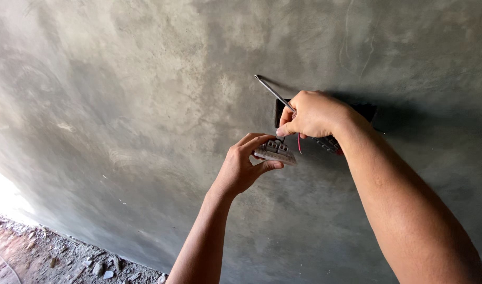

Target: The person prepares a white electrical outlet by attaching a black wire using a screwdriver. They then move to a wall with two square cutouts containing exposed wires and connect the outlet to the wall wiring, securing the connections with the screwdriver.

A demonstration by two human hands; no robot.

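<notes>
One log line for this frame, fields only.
left hand: holds grey switch module | right hand: grips screwdriver, other end hidden | wall box: recessed in cement wall, red wire visible

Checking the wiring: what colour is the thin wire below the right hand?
Red wire, head view.

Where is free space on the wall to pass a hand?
The grey plastered wall is bare left of the left hand. It is crowded by the dark wall recess, where the right hand holds a thin metal screwdriver.
</notes>
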